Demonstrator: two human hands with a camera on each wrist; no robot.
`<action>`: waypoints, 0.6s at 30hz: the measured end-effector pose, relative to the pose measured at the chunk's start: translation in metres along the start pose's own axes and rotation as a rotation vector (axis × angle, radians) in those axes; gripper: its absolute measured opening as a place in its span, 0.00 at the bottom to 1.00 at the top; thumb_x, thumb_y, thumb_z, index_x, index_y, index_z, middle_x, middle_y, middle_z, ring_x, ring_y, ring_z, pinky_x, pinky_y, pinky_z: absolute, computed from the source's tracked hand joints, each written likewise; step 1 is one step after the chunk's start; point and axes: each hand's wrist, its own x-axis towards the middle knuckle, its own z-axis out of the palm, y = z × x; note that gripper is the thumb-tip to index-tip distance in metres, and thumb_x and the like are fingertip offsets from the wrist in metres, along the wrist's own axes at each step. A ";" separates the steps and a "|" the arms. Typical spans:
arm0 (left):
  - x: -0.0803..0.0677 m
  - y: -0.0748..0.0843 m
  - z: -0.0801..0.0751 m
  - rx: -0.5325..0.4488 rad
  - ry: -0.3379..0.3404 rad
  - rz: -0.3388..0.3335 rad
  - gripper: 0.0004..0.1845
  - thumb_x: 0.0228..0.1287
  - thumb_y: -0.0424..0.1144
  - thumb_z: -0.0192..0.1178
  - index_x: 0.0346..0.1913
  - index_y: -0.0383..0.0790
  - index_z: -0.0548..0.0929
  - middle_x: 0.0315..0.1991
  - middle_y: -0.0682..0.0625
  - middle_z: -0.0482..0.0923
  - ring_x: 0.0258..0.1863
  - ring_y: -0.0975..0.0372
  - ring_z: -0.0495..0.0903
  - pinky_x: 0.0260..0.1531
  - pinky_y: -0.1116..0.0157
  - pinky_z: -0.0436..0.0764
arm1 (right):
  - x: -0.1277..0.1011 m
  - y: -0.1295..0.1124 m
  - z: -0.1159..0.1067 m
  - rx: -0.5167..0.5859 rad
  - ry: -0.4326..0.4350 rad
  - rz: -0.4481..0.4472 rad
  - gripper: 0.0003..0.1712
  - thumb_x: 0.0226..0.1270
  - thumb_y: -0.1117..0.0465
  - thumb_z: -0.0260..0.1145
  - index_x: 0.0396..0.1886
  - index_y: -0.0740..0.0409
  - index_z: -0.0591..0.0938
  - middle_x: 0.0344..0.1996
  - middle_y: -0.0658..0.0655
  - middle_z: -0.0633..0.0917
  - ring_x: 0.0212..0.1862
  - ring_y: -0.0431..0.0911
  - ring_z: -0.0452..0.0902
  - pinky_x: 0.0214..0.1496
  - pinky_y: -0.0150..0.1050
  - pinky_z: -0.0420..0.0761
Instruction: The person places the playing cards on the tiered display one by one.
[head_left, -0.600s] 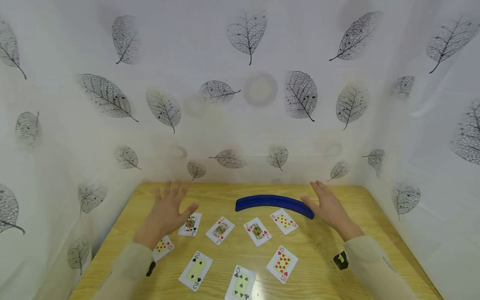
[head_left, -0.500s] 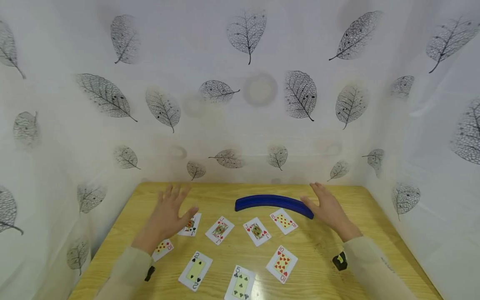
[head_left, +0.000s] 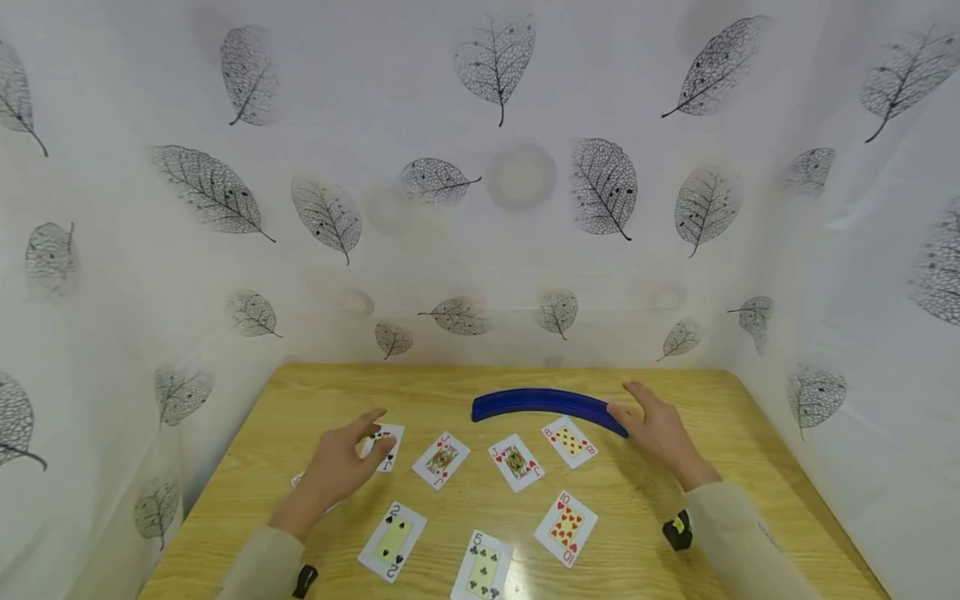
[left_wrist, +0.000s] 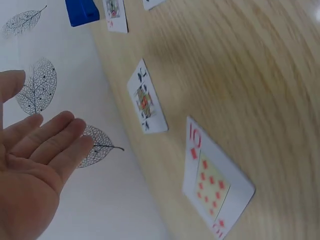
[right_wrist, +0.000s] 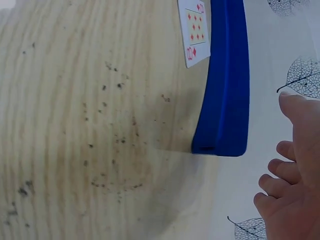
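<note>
My left hand (head_left: 337, 467) hovers over the left side of the table, thumb and fingers apart, holding nothing. Nearest to it lies a black-suit jack (left_wrist: 147, 102), partly covered by the thumb in the head view. A ten of diamonds (left_wrist: 210, 182) is mostly hidden behind that hand from above. At the back stands a curved blue card holder (head_left: 540, 402), with no cards seen in it. My right hand (head_left: 663, 429) is beside its right end, fingers relaxed; in the right wrist view the hand appears apart from the holder (right_wrist: 227, 85).
Face up lie a jack of diamonds (head_left: 441, 461), jack of hearts (head_left: 515, 463), eight of diamonds (head_left: 568, 442), ten of hearts (head_left: 566, 529), two of spades (head_left: 392, 542) and five of clubs (head_left: 482, 571). A leaf-patterned white curtain (head_left: 480, 250) encloses the wooden table (head_left: 630, 542).
My left hand has come down and nearer, its spread fingers now drawn toward the thumb over the black jack. My right hand has lowered slightly beside the holder. Cards and holder have stayed put.
</note>
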 end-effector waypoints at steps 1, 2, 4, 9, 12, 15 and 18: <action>0.000 -0.001 0.003 -0.024 0.012 -0.012 0.27 0.74 0.45 0.67 0.70 0.38 0.79 0.50 0.37 0.90 0.49 0.42 0.90 0.54 0.44 0.87 | -0.001 0.001 0.002 0.004 -0.003 0.004 0.44 0.82 0.39 0.57 0.81 0.67 0.63 0.79 0.76 0.62 0.77 0.76 0.59 0.75 0.73 0.64; 0.001 -0.001 0.005 -0.051 0.016 -0.029 0.25 0.73 0.44 0.68 0.67 0.37 0.81 0.48 0.39 0.91 0.47 0.44 0.91 0.51 0.47 0.89 | -0.001 0.003 0.003 0.006 -0.005 0.006 0.44 0.82 0.39 0.57 0.81 0.67 0.63 0.79 0.75 0.63 0.77 0.75 0.59 0.75 0.73 0.64; 0.002 -0.001 0.009 -0.123 0.015 -0.082 0.22 0.71 0.41 0.70 0.63 0.36 0.84 0.45 0.42 0.92 0.44 0.49 0.92 0.46 0.56 0.91 | -0.002 0.005 0.007 0.014 -0.004 0.008 0.44 0.82 0.39 0.58 0.81 0.66 0.63 0.79 0.75 0.63 0.77 0.75 0.60 0.75 0.73 0.65; 0.007 -0.004 0.020 -0.254 -0.022 -0.205 0.19 0.70 0.39 0.71 0.59 0.34 0.87 0.44 0.43 0.92 0.42 0.56 0.91 0.37 0.70 0.88 | -0.004 0.012 0.012 0.025 0.010 0.001 0.42 0.82 0.42 0.59 0.80 0.67 0.64 0.78 0.75 0.65 0.76 0.75 0.62 0.74 0.72 0.67; 0.011 -0.008 0.026 -0.297 -0.042 -0.248 0.18 0.70 0.39 0.71 0.58 0.34 0.87 0.43 0.44 0.92 0.41 0.59 0.90 0.35 0.72 0.85 | -0.005 0.015 0.015 0.022 0.021 -0.011 0.42 0.82 0.42 0.60 0.79 0.68 0.65 0.76 0.76 0.67 0.73 0.74 0.67 0.72 0.72 0.70; 0.015 -0.010 0.034 -0.333 -0.053 -0.277 0.17 0.70 0.38 0.71 0.57 0.33 0.88 0.41 0.44 0.92 0.38 0.60 0.89 0.32 0.71 0.84 | -0.006 0.019 0.019 0.022 0.026 -0.009 0.41 0.82 0.42 0.60 0.78 0.67 0.67 0.70 0.76 0.75 0.64 0.72 0.78 0.67 0.70 0.76; 0.018 -0.011 0.042 -0.366 -0.060 -0.305 0.17 0.70 0.37 0.71 0.57 0.32 0.88 0.40 0.44 0.92 0.34 0.61 0.88 0.28 0.70 0.84 | -0.006 0.021 0.022 0.027 0.028 -0.005 0.39 0.81 0.43 0.62 0.77 0.67 0.69 0.57 0.72 0.85 0.48 0.61 0.86 0.59 0.64 0.83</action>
